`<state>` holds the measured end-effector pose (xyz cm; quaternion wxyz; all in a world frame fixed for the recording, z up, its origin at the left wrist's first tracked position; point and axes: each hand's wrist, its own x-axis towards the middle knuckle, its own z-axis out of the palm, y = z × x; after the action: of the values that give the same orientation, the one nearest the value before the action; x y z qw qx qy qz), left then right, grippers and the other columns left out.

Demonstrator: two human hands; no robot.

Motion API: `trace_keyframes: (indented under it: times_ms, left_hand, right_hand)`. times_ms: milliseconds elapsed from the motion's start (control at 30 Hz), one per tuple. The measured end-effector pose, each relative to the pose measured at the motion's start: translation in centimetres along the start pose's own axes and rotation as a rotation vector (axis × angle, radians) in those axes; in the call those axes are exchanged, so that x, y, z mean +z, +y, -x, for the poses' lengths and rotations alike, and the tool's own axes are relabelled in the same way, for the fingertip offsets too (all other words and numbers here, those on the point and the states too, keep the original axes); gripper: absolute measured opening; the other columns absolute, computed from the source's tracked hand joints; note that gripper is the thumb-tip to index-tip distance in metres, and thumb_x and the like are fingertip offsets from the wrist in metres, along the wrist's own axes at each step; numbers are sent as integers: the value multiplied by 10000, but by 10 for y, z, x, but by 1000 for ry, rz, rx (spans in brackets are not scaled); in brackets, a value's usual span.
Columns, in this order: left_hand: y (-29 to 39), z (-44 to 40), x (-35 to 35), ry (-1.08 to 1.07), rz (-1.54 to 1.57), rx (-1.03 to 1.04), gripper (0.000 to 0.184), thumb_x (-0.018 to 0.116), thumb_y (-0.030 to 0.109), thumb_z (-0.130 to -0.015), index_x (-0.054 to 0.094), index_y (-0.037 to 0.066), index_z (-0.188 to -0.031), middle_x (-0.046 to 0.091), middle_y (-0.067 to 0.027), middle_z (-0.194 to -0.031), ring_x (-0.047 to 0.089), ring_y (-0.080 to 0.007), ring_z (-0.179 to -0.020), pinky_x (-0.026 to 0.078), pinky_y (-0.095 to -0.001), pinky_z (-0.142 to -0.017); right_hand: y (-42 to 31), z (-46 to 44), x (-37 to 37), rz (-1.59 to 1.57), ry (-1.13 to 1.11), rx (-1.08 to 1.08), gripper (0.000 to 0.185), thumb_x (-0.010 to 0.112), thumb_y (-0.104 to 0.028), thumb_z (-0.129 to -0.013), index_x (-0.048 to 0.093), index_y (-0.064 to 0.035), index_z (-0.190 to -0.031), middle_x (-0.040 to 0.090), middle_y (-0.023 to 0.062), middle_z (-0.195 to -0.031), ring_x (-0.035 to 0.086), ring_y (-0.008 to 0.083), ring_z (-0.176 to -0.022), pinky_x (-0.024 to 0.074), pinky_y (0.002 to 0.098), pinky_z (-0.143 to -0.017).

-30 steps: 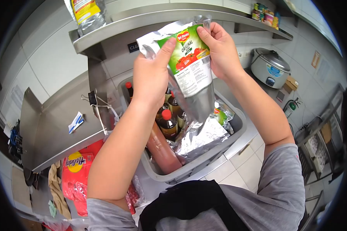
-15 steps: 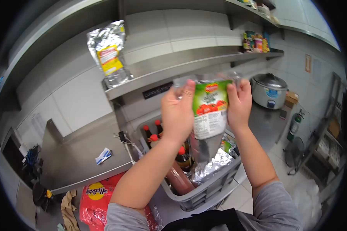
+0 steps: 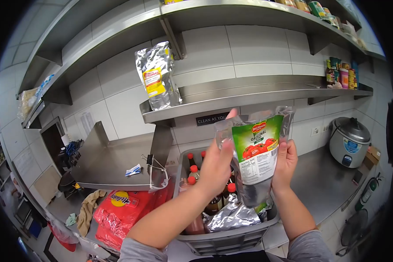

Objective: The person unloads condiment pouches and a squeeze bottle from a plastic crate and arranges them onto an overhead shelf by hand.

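A pouch of tomato sauce with a green-and-white label is held upright in front of me, above a grey plastic crate. On its left edge my left hand is closed, thumb on the front and fingers partly behind. My right hand pinches the opposite edge, fingers curled. Inside the crate are red-capped bottles and a crumpled silver foil pack, just under the pouch.
A silver foil pouch stands at the left end of the steel wall shelf. Jars sit at its right end. A rice cooker is on the counter at right. Red packages lie at lower left.
The view has shifted, so the shelf and crate appear elsewhere in the frame. Both hands still grip the pouch, which now sits lower and tilts slightly, its label clearer.
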<state>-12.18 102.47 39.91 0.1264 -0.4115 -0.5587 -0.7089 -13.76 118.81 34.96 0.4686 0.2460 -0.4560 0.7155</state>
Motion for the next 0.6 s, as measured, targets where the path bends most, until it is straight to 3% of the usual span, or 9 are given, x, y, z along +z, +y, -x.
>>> trace_keyframes:
  times_ms: [67, 133, 167, 200, 267, 367, 467, 533, 600]
  left_hand:
    - [-29, 22, 12, -198, 338, -122, 872, 293, 683, -903, 73, 82, -1496, 349, -72, -1447, 378, -188, -1272, 342, -374, -1018]
    - [-44, 41, 31, -139, 628, -598, 865, 229, 689, -901, 87, 79, -1498, 246, -61, -1519, 239, -203, -1393, 187, -382, -1129]
    - [-59, 45, 44, -25, 431, -727, 787, 227, 645, -934, 116, 107, -1498, 283, -40, -1503, 277, -194, -1371, 221, -395, -1115]
    - [-65, 49, 50, -55, 448, -855, 742, 226, 622, -952, 111, 137, -1501, 294, -23, -1496, 350, -186, -1324, 300, -391, -1071]
    - [-62, 47, 60, 34, 588, -946, 600, 305, 549, -980, 310, 156, -1433, 450, 4, -1373, 484, -155, -1177, 389, -360, -977]
    - [-83, 54, 56, 176, 598, -1025, 420, 418, 457, -985, 498, 146, -1255, 576, 14, -1167, 547, -127, -1028, 427, -335, -892]
    - [-76, 61, 59, 295, 633, -1029, 260, 497, 366, -977, 569, 139, -1084, 611, 23, -1023, 552, -106, -949, 439, -315, -838]
    - [-72, 62, 60, 352, 688, -986, 220, 502, 291, -982, 567, 116, -1096, 613, -15, -1045, 559, -116, -937, 451, -295, -832]
    - [-68, 58, 57, 504, 662, -725, 180, 504, 216, -980, 556, 96, -1104, 608, -32, -1086, 577, -133, -965, 459, -281, -856]
  right_hand:
    - [-5, -13, -15, -17, 9, 22, 305, 476, -261, -1004, 394, -104, -756, 491, -50, -720, 384, 3, -645, 339, 172, -573]
    - [-7, -26, -30, -83, 89, 83, 311, 472, -261, -1006, 384, -107, -751, 485, -52, -721, 377, 5, -644, 338, 175, -579]
    - [-7, -30, -35, -92, 96, 89, 311, 472, -261, -1006, 384, -107, -751, 485, -52, -721, 377, 5, -644, 338, 175, -579]
    - [-7, -36, -38, -121, 133, 112, 313, 470, -261, -1007, 379, -108, -749, 481, -52, -723, 372, 6, -648, 336, 174, -584]
    - [-2, -44, -46, -161, 168, 136, 316, 469, -261, -1008, 375, -110, -747, 477, -53, -725, 368, 7, -653, 333, 172, -590]
    - [9, -48, -58, -171, 127, 115, 314, 468, -263, -1008, 377, -110, -748, 477, -53, -736, 363, 7, -665, 332, 168, -601]
    - [15, -50, -60, -157, 55, 94, 310, 473, -262, -1006, 378, -111, -752, 480, -51, -745, 361, 7, -675, 332, 167, -610]
    - [19, -51, -58, -159, 46, 122, 292, 471, -260, -1007, 400, -108, -767, 489, -48, -751, 382, 12, -680, 347, 173, -622]
    - [19, -58, -47, -212, 111, 170, 290, 465, -271, -1008, 417, -104, -777, 493, -47, -753, 396, 16, -685, 358, 179, -629]
